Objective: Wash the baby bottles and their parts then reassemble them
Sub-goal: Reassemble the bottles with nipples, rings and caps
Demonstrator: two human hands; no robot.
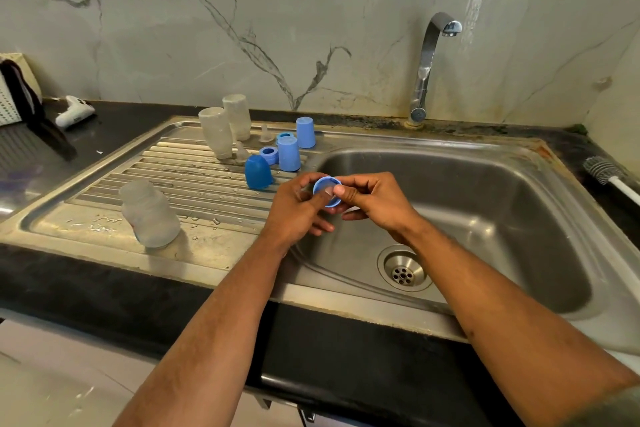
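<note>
- Both hands meet over the sink's point(519, 184) left edge: the left hand point(298, 208) and the right hand point(374, 199) share one blue collar ring point(327, 191), grips grasping it, thumbs pressed into its opening.
- Something clear seems to sit inside the ring, likely a teat being seated; too small to be sure.
- My read: this is reassembly, with the tap point(431, 55) dry.
- To do it well, pull the teat evenly through until its flange sits flat all round; a pinched lip would probably leak.
- Working over the basin is sensible, since a slip lands in the sink.
- On the draining board point(104, 218) wait three clear bottles: one near point(149, 215), two at the back point(216, 132) point(237, 116).
- Beside them stand blue caps point(258, 172) point(288, 153) point(305, 132), spare rings point(269, 154) and loose teats point(265, 133).
- The nearest bottle looks the natural partner; thread the ring square, not cocked.
- A brush point(606, 173) lies on the desk, far right.
</note>
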